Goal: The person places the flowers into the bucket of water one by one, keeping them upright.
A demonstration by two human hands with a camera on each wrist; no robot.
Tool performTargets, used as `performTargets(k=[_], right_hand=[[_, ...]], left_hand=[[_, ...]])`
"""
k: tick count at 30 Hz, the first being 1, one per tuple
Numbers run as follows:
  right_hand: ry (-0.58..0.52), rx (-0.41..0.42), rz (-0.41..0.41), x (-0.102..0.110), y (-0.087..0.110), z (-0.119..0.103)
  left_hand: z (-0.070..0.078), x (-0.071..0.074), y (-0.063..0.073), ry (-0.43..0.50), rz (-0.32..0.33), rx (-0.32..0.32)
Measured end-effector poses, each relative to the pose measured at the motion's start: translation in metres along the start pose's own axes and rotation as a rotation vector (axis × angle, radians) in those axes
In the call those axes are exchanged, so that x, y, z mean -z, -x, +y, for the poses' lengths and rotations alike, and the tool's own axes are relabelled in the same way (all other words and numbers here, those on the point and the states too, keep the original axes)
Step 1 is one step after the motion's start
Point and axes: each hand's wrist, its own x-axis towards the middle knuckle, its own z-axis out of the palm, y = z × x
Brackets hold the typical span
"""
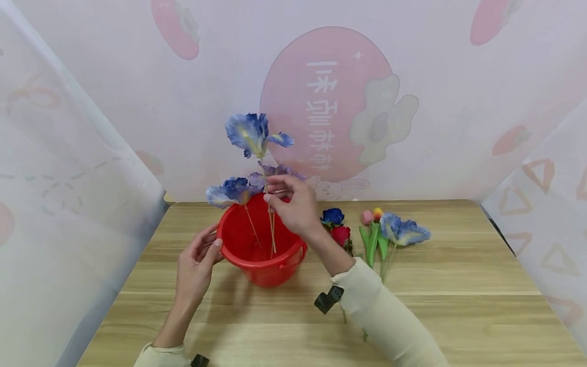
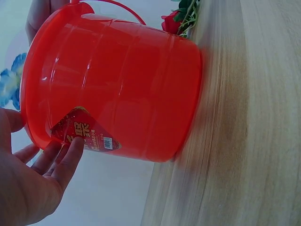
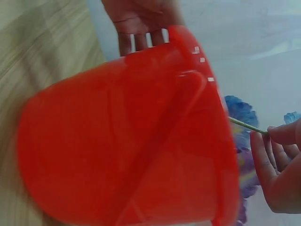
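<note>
A red plastic bucket point(image 1: 270, 275) stands on the wooden table. My left hand point(image 1: 196, 265) holds its rim from the left, thumb on the rim and fingers along the outer wall, beside a diamond-shaped label point(image 2: 84, 131). Above the opening, my right hand point(image 1: 295, 204) pinches the stem of a blue artificial iris point(image 1: 249, 133) between thumb and fingers; its lower end reaches down into the bucket. A second blue iris point(image 1: 231, 192) leans in the bucket at the left. Behind the right hand shows a purple flower point(image 1: 279, 171), partly hidden.
Right of the bucket lie a blue rose point(image 1: 332, 216), a red rose point(image 1: 341, 235), a pink tulip point(image 1: 367, 217), an orange-yellow tulip point(image 1: 378, 213) and another blue iris point(image 1: 403, 232). My right forearm hides some stems. A printed curtain point(image 1: 220, 76) hangs behind the table.
</note>
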Motion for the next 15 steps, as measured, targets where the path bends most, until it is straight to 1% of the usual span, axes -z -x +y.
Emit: performTargets(k=[4, 9, 15], right_hand=[[0.003, -0.043, 0.002, -0.008, -0.004, 0.008], [0.004, -0.098, 0.006, -0.012, -0.006, 0.015], [0.079, -0.147, -0.008, -0.014, -0.009, 0.023]], left_hand=[[0.000, 0.000, 0.000, 0.000, 0.000, -0.001], [0.000, 0.000, 0.000, -0.007, -0.004, -0.001], [0.000, 0.000, 0.000, -0.009, -0.002, 0.000]])
